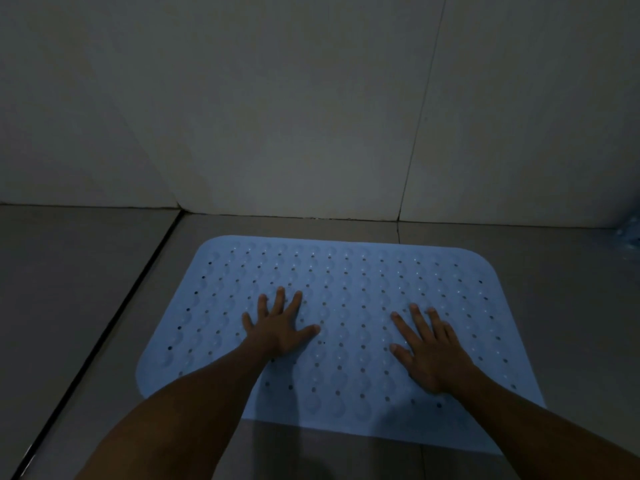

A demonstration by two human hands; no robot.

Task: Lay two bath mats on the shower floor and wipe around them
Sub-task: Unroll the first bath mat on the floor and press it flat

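Observation:
A pale blue rubber bath mat (346, 278) with rows of bumps and small holes lies flat on the grey tiled shower floor (86, 271), close to the back wall. My left hand (278, 323) presses on the mat's left-middle with fingers spread and straight. My right hand (431, 351) lies flat on the mat's right-middle, fingers straight too. A bit of something pale blue (628, 230) shows at the far right edge; I cannot tell whether it is a second mat. No cloth is in view.
Light tiled walls (311, 116) meet in a corner behind the mat. A dark narrow channel (114, 313) runs diagonally across the floor left of the mat. The room is dim.

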